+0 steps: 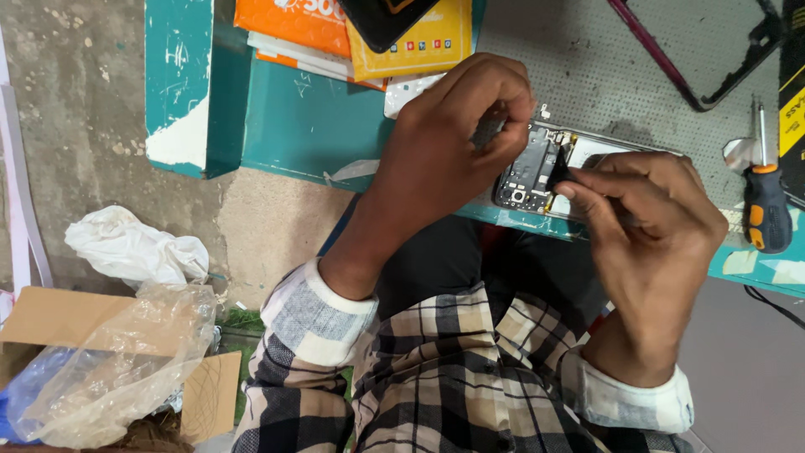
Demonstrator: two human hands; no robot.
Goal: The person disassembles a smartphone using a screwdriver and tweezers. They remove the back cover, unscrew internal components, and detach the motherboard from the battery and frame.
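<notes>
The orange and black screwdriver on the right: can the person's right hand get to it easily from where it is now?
Probably yes. The screwdriver lies on the mat just right of the right hand, with bare mat between them. But the fingertips pinch a small dark part at the opened phone, so they must release first.

Single head-worn camera, looking steeply down from above, close over the surface [319, 126] edge, lap and floor [75, 126] filling the lower frame
</notes>
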